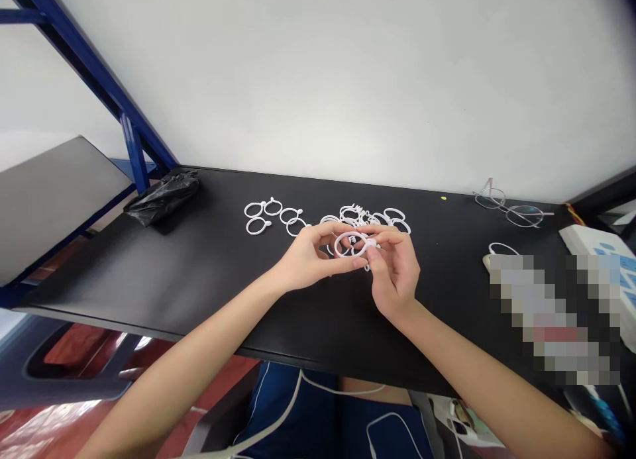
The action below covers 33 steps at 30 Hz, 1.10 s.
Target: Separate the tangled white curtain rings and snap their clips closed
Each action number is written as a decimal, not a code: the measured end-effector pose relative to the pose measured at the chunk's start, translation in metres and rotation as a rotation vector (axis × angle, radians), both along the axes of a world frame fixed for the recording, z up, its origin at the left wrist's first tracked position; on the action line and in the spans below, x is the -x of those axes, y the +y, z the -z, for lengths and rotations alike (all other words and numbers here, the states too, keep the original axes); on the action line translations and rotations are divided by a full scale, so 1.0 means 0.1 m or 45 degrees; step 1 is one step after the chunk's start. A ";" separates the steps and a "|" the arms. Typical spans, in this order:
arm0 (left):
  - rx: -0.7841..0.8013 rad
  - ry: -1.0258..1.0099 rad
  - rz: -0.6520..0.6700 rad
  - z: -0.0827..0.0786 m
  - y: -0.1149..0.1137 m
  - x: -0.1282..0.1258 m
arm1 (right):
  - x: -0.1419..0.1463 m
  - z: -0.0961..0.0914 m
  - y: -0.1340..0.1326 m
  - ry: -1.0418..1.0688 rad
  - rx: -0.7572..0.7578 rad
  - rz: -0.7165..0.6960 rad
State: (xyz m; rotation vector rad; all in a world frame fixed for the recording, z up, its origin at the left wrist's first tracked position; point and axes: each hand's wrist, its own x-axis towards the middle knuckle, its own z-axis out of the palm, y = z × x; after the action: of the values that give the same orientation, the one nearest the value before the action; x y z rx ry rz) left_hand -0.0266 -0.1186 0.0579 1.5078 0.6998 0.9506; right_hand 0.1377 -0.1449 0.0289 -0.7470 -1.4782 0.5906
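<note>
Above the black table, my left hand (309, 255) and my right hand (399, 267) meet at one white plastic ring (336, 244) with a small knob on its side. My left fingers and thumb close around the ring's left part. On the right, my thumb and fingers pinch the knob, and a small part between them is too hidden to name. Behind my hands lies a pile of similar white rings and small white pieces (350, 214), partly covered by my fingers. Several more knobbed rings (257, 226) lie flat to the left of the pile.
A crumpled black plastic bag (166, 195) rests at the table's far left. To the right lie eyeglasses (525, 215), a blurred-out object (551, 320) and a white box (599, 247). A white wall (322, 81) rises behind the table (209, 267). A white cable (278, 422) crosses my lap.
</note>
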 end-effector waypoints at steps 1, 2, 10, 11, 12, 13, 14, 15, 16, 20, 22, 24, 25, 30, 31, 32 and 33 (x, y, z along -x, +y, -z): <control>0.011 -0.009 -0.007 0.01 0.00 0.00 | 0.00 0.00 0.00 -0.007 0.000 0.009; 0.017 -0.017 -0.017 0.01 0.00 0.00 | 0.00 0.00 0.00 -0.015 0.003 0.021; -0.055 0.057 -0.126 -0.01 0.00 0.02 | 0.01 -0.01 0.00 -0.073 0.002 0.126; -0.071 0.068 -0.141 -0.01 -0.01 0.03 | 0.01 -0.01 0.00 -0.079 -0.001 0.136; -0.086 0.076 -0.158 -0.01 -0.01 0.03 | 0.01 -0.02 -0.01 -0.087 -0.004 0.144; -0.101 0.081 -0.172 -0.01 -0.01 0.03 | 0.01 -0.02 -0.01 -0.097 -0.002 0.153; -0.113 0.084 -0.183 -0.01 -0.01 0.03 | 0.01 -0.01 -0.01 -0.106 0.004 0.163; -0.121 0.088 -0.190 -0.01 -0.01 0.03 | 0.01 -0.01 -0.01 -0.113 0.014 0.172; -0.125 0.090 -0.194 -0.01 -0.01 0.03 | 0.00 0.00 -0.02 -0.117 0.027 0.180; -0.129 0.092 -0.200 0.01 -0.01 0.03 | 0.00 0.02 -0.02 -0.118 0.068 0.168; -0.133 0.090 -0.197 0.01 -0.01 0.04 | -0.01 0.02 -0.02 -0.125 0.065 0.163; -0.139 0.096 -0.194 0.01 -0.01 0.03 | -0.01 0.02 -0.02 -0.126 0.056 0.168; -0.144 0.102 -0.197 0.00 -0.01 0.03 | 0.00 0.02 -0.02 -0.125 0.056 0.171; -0.163 0.154 -0.223 -0.02 -0.02 0.02 | 0.00 0.01 -0.02 -0.128 0.069 0.189; -0.164 0.157 -0.225 -0.02 -0.02 0.02 | 0.00 0.01 -0.02 -0.132 0.069 0.190; -0.165 0.157 -0.224 -0.02 -0.02 0.02 | 0.00 0.01 -0.02 -0.134 0.067 0.190; -0.167 0.156 -0.224 -0.02 -0.02 0.02 | 0.00 0.01 -0.02 -0.136 0.066 0.190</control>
State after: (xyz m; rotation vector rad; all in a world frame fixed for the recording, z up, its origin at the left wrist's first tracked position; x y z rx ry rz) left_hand -0.0284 -0.1208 0.0596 1.6501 0.8841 1.0596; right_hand 0.1372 -0.1468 0.0276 -0.9326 -1.4943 0.4833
